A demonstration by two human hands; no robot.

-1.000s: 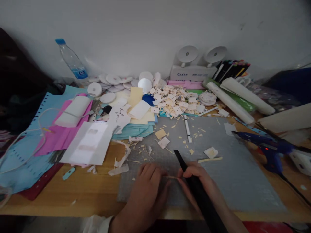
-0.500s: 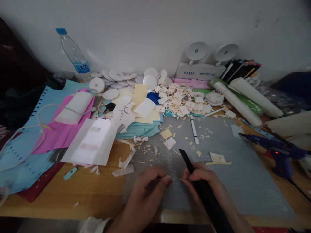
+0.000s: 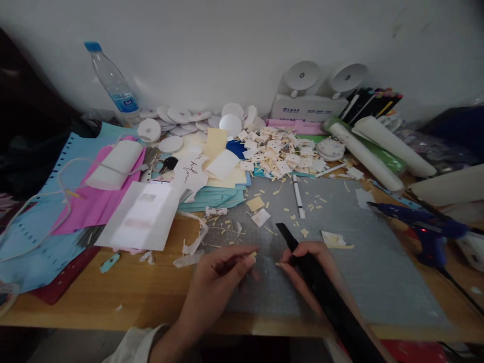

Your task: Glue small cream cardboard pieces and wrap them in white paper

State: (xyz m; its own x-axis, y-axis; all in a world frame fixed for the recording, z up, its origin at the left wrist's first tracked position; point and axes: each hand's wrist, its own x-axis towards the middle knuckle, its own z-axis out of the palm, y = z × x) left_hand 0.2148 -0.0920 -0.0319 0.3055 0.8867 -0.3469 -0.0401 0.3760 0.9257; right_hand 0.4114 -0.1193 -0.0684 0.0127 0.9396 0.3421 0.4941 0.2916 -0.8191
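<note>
Near the front edge of the grey mat (image 3: 363, 282), my left hand (image 3: 223, 277) pinches a tiny pale yellow piece (image 3: 253, 255) between thumb and index finger. My right hand (image 3: 321, 272) is wrapped round a black tweezer-like or knife-like tool (image 3: 325, 292) whose slanted tip points up and away. A tiny pale bit shows at one of its fingertips. The hands are apart. Beyond them lie yellow scraps, a yellow paper square (image 3: 255, 203), a white square (image 3: 260, 218) and a white pen (image 3: 298, 196).
A heap of small pale cards (image 3: 280, 151) stands behind the mat. A blue glue gun (image 3: 427, 227) lies at right, white rolls (image 3: 366, 156) behind it. At left are a lit phone under paper (image 3: 141, 217), pink paper (image 3: 91, 201) and a bottle (image 3: 117, 88).
My left hand has moved up and slightly left, away from my right hand, with the yellow piece now visible. The black tool has shifted slightly. The whole view has moved a little.
</note>
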